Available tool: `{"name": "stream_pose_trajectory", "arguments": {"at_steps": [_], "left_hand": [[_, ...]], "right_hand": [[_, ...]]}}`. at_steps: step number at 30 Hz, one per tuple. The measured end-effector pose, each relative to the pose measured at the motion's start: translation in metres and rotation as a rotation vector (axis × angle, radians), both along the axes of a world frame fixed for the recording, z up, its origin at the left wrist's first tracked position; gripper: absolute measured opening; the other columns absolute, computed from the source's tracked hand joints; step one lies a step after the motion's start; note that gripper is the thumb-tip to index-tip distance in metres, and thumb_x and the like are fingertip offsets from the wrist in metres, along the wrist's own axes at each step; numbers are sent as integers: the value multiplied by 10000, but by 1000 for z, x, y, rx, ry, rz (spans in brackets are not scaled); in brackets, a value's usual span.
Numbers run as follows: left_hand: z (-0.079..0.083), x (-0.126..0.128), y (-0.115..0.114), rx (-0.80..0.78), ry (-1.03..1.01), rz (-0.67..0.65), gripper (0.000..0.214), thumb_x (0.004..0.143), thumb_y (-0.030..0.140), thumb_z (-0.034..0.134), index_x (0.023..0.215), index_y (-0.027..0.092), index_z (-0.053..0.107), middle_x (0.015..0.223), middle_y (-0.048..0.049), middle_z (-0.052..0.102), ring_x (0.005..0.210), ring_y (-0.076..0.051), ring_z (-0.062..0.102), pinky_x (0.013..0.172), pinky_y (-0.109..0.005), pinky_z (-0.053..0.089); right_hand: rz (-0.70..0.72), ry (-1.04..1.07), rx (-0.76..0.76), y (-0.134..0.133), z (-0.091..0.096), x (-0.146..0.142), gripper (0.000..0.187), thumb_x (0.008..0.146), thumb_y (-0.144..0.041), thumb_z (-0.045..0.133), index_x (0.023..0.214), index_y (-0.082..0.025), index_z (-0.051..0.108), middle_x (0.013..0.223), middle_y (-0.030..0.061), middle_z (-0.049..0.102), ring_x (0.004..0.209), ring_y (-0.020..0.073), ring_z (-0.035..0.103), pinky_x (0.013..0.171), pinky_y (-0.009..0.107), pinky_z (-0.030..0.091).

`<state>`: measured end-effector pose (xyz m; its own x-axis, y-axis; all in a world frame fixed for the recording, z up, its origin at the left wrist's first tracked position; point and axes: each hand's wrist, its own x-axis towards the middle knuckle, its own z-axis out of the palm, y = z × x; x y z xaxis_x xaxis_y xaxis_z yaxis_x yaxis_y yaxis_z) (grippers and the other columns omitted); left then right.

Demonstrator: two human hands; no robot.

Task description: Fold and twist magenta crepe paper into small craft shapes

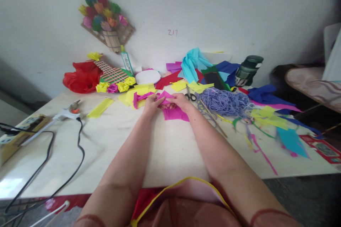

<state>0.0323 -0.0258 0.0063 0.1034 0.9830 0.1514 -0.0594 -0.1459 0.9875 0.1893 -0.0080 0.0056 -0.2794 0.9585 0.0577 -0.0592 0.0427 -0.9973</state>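
Both my hands meet over the middle of the white table (170, 149). My left hand (151, 103) and my right hand (180, 101) each pinch the top edge of a magenta crepe paper piece (174, 113), fingers closed on it. The paper's lower part lies flat on the table below my right hand. More magenta strips (140, 97) rest on yellow paper sheets (133, 95) just left of my left hand. Small scissors (190, 95) lie just beyond my right hand.
A glue gun (66, 113) with a black cable (80, 138) lies at left beside a power strip (25, 122). Purple yarn (226, 102), wooden sticks (213, 117) and coloured paper scraps (269, 117) spread at right. A red bag (81, 76), paper flowers (115, 87), a white disc (147, 77) and a green jar (247, 70) line the wall.
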Motion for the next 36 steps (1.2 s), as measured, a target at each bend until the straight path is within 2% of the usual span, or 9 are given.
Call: {"name": "stream_pose_trajectory", "arguments": {"at_steps": [4,13,21,27,36], "left_hand": [[-1,-1,1,-17,-16,-25,384,594,463,764,722,157,569,579,-18,648,494,-147,609,511,-269,497],[-6,-4,4,-17,-117,-110,398,584,444,777,762,155,568,616,-11,657,525,-144,636,524,-249,514],[-4,-4,3,-48,-203,-161,370,573,348,796,788,147,571,610,-8,665,543,-155,656,525,-238,528],[-4,-6,2,-85,-279,-194,267,640,246,736,834,134,591,632,-32,685,574,-175,676,530,-238,541],[-6,-8,4,-137,-328,-189,197,698,127,603,889,101,645,677,-77,702,626,-199,692,573,-281,565]], "right_hand": [[-52,28,37,2,-2,-1,260,587,-348,770,594,-155,595,492,-4,618,383,89,502,430,219,416],[-46,55,56,4,-3,2,242,572,-336,762,613,-160,602,485,-29,589,396,85,483,438,223,398],[-15,159,52,5,-4,2,231,546,-254,731,733,-148,648,517,-48,606,384,69,473,428,205,383],[-21,217,4,6,-4,2,246,513,-210,713,745,-146,660,531,-32,627,386,72,478,430,213,388],[-10,209,-4,1,-1,2,146,567,-173,661,709,-142,647,547,-18,625,443,75,498,461,210,394]]}}
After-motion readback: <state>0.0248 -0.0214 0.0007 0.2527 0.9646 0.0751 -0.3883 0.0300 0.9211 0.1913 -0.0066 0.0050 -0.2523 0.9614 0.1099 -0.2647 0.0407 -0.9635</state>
